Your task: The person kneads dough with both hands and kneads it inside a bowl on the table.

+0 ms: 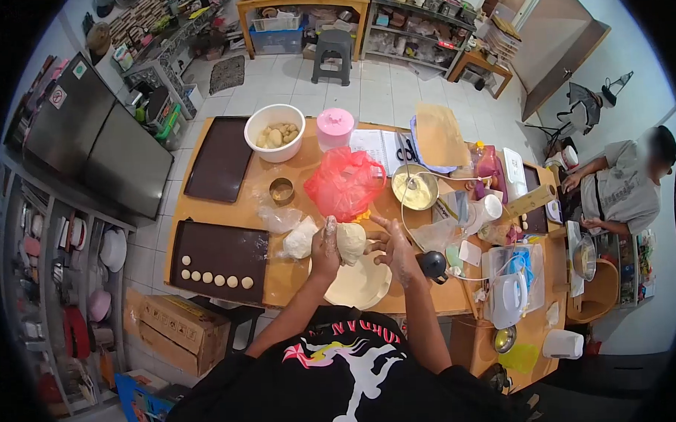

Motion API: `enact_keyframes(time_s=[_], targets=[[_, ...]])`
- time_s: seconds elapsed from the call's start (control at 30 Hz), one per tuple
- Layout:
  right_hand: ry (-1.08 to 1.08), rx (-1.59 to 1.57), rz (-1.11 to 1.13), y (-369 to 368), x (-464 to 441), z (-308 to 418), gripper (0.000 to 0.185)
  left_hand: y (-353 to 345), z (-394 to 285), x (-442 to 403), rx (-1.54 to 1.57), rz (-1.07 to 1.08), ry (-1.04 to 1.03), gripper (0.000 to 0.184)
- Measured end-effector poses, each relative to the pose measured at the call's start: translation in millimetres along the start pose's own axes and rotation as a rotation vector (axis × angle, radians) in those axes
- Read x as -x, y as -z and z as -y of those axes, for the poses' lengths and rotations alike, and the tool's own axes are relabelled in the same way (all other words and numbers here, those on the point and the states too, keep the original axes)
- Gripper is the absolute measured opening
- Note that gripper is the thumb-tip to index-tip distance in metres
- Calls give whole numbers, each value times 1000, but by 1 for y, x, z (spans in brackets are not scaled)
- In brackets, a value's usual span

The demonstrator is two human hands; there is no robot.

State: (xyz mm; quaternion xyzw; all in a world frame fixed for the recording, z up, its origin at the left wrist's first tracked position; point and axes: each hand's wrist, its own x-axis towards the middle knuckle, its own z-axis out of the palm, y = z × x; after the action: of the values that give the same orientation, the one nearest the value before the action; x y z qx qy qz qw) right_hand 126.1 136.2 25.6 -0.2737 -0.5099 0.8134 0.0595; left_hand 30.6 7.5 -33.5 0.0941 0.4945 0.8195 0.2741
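Observation:
A pale lump of dough [352,243] is between my two hands, above a cream-coloured bowl [361,286]. My left hand [326,250] presses its palm and fingers against the dough's left side and supports it. On the other side, my right hand [393,248] has its fingers spread, with the fingertips close to the dough; whether they touch it I cannot tell. Flour marks both hands. Just left of my left hand lies a white, floury bag or lump [300,238]. Behind the dough sits a red plastic bag [344,182].
Small dough rounds lie on a dark baking tray [231,241] at left, with another tray [218,159] behind. A white tub [275,151], a metal ring [281,191] and a steel bowl [415,187] stand around. A cable crosses the right side; a person [626,178] sits beyond.

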Motion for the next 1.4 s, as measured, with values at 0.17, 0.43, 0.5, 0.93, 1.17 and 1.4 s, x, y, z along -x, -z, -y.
enact_keyframes(time_s=[0.17, 0.43, 0.5, 0.93, 1.17, 1.4], targets=[[378, 700, -123, -22, 5, -8, 42, -23, -26, 15, -269, 33, 31, 42], [217, 126, -86, -29, 10, -4, 24, -15, -24, 5, -228, 89, 4, 35], [267, -55, -56, -25, 3, -15, 23, -17, -32, 8, -435, 115, -50, 34], [301, 232, -73, -5, -12, -33, 45, -28, -11, 7, 104, 238, 283, 50], [630, 997, -459, -9, -10, -22, 44, -27, 22, -1, 102, -78, 286, 50], [150, 481, -139, -8, -5, -30, 41, -12, 11, -3, -78, -121, 80, 51]])
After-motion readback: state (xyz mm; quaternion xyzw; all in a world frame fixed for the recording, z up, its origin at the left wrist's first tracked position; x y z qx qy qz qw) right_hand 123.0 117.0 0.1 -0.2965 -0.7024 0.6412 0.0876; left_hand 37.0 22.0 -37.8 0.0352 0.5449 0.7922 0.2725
